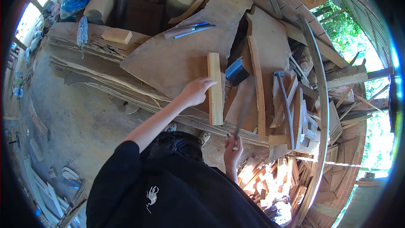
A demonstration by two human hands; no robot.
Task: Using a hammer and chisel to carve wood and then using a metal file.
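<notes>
My left hand (196, 91) rests its fingertips against the left side of a narrow pale wooden block (215, 88) that lies lengthwise on a big flat slab of wood (177, 59). My right hand (233, 150) is closed around the handle of an axe; its shaft (244, 114) runs up to a dark blue-grey head (236, 71) that sits just right of the block's upper end.
Chisels with blue handles (192, 28) lie on the slab farther back. A small pale block (117, 35) and a rope (82, 31) sit on rough planks at left. A curved metal bar (286, 101) and heaped offcuts (303, 122) crowd the right. Dirt floor (76, 118) lies left.
</notes>
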